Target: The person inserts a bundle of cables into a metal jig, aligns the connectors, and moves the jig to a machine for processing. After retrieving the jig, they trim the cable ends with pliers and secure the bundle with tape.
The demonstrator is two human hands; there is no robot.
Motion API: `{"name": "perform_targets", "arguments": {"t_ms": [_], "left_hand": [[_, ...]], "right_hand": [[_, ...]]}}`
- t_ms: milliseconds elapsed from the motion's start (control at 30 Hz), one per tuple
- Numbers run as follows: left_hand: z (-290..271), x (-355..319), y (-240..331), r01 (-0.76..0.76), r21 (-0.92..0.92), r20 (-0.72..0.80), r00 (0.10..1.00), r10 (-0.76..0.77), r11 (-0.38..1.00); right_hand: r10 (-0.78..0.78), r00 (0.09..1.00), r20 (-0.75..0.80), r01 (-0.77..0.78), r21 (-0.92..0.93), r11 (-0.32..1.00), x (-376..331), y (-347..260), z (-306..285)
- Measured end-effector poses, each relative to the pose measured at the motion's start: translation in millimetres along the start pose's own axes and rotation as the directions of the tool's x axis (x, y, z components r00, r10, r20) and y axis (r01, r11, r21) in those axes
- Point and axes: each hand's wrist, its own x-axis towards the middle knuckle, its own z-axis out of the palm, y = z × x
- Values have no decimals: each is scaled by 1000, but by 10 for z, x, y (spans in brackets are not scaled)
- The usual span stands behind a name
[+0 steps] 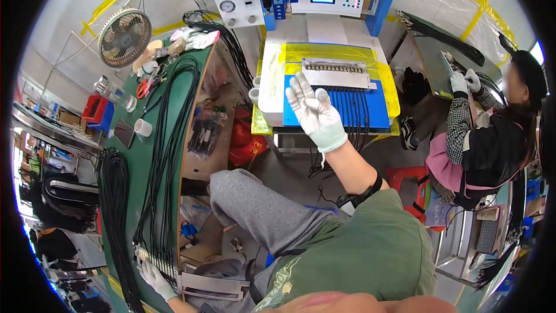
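Factory benches crowd round: on the blue machine bed (370, 113) one metal comb fixture (337, 73) sits loaded with black cables, right hand (315, 117) hovering open-fingered, while the left hand (155, 278) grips a second cable-filled fixture (159, 262) on the green side table (130, 156), seemingly waiting its turn.

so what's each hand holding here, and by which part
The left hand holds the metal cable fixture at its near end, where the black cables plug in. The right hand is open above the blue machine bed, holding nothing.
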Motion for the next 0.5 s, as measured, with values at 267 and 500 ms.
{"name": "perform_targets", "arguments": {"t_ms": [267, 500], "left_hand": [[-25, 96, 330, 55, -47, 30, 998, -54, 997], [-146, 108, 329, 77, -47, 71, 995, -74, 996]], "right_hand": [[146, 986, 80, -150, 52, 987, -116, 355, -448], [460, 888, -10, -457, 104, 884, -480, 1109, -472]]}}
